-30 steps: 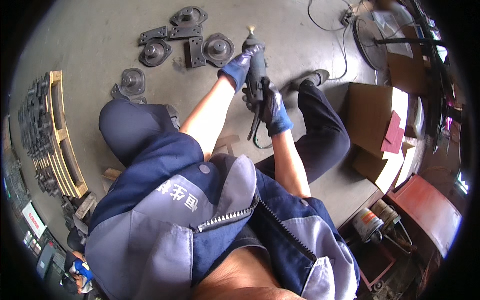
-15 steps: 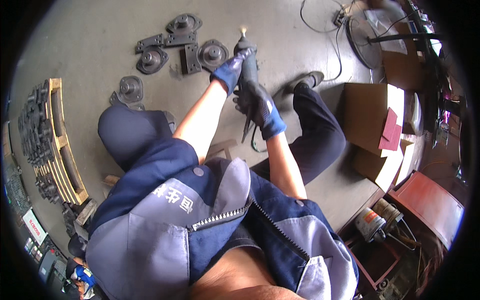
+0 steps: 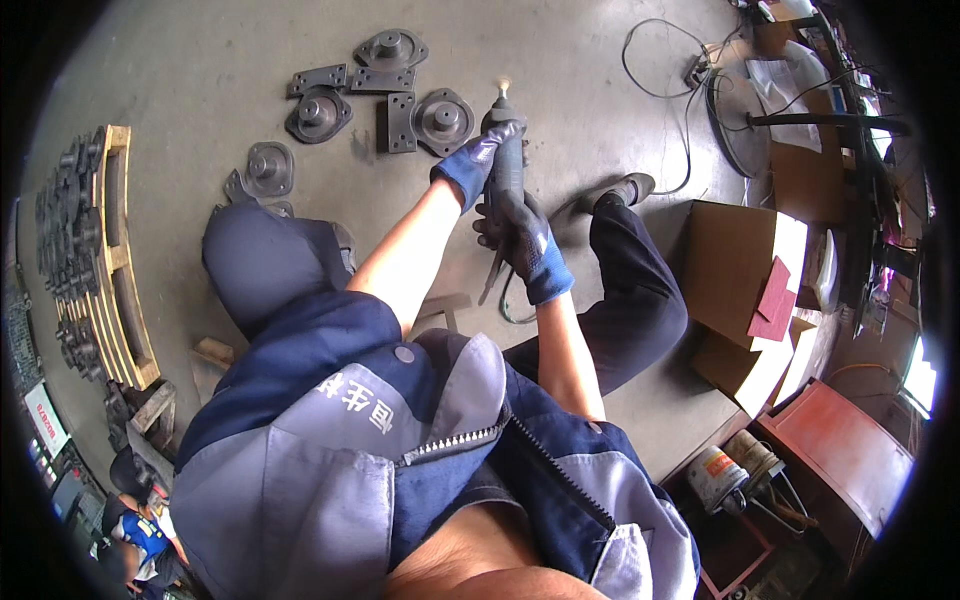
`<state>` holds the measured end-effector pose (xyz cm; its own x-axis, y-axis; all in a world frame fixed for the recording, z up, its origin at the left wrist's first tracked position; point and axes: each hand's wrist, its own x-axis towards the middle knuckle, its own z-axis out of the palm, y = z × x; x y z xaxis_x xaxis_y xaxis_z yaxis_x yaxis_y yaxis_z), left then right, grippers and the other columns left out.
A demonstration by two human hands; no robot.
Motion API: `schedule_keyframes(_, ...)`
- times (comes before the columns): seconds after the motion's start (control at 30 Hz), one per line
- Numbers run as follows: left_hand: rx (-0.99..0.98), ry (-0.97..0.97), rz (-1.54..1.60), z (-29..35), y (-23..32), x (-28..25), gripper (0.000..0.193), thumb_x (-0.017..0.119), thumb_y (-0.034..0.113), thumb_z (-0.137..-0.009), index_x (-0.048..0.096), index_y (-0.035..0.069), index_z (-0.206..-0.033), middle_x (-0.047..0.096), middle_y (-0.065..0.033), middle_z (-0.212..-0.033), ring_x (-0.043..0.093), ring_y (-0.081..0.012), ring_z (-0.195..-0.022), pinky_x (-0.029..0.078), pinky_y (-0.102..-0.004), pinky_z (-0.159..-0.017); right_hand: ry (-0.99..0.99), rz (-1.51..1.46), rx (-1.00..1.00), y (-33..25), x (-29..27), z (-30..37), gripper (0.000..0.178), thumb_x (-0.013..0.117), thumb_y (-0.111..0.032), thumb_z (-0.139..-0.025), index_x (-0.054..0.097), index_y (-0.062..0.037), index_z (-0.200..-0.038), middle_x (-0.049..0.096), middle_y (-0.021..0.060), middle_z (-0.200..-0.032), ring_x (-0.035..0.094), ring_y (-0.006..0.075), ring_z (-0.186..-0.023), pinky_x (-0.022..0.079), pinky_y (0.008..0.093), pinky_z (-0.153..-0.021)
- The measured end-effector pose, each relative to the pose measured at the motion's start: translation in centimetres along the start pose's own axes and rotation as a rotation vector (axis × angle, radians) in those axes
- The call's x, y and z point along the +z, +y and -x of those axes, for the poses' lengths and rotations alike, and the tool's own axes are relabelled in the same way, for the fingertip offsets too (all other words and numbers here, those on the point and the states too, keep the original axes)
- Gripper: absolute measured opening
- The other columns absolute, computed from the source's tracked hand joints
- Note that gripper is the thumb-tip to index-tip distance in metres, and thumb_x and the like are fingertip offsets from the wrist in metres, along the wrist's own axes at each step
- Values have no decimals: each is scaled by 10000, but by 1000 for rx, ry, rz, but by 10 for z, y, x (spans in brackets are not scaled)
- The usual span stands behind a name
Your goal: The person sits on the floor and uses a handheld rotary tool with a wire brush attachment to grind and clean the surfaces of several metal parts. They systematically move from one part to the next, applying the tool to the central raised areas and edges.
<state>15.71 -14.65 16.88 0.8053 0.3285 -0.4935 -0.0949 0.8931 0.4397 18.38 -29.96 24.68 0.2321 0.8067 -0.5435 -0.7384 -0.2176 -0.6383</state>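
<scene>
Both my hands, in dark coated gloves with blue cuffs, are closed round a dark die grinder with a long body. My left hand grips it near the front collar. Behind it, my right hand wraps the rear of the body, where the cord leaves. The grinder points away from me, and its small pale tip looks blurred. Left of the tip lies a flanged plate with a round boss, apart from the tool. Beside that plate is a drilled rectangular block.
More flanged plates and blocks lie on the floor ahead and left. A wooden pallet of dark metal parts stands left. At right are cardboard boxes, a red metal cabinet, a bucket and a loose cable.
The whole view has shifted slightly, so the floor parts sit further right in it. The grinder and both hands appear a little lower and nearer me; the grip is the same.
</scene>
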Motion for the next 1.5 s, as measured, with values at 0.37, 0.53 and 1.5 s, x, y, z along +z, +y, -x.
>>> schedule_keyframes(0.37, 12, -11, -5, -7, -3, -6, 428, 607, 435, -863, 542, 47, -1033, 622, -107, -870, 630, -214, -742, 554, -371, -638, 32, 188, -96, 8, -4, 4, 641, 593, -401, -854, 386, -28, -1331, 597, 152, -1065, 638, 245, -827, 525, 334, -680)
schedule_keyframes(0.53, -1, -47, 30, -13, -3, -21, 412, 636, 384, -865, 566, 75, -1128, 663, -106, -875, 660, -234, -778, 559, -385, -700, 29, 202, -77, 2, 9, 9, 636, 638, -335, -852, 369, -10, -1327, 571, 147, -1077, 633, 240, -841, 544, 351, -710)
schedule_keyframes(1.5, 103, -196, -48, 38, 39, 6, 558, 722, 404, -782, 508, 117, -1211, 645, -119, -978, 656, -242, -836, 564, -385, -721, 105, 189, -142, 24, 22, 4, 803, 644, -257, -804, 226, -56, -1459, 545, 170, -1179, 642, 290, -880, 558, 392, -688)
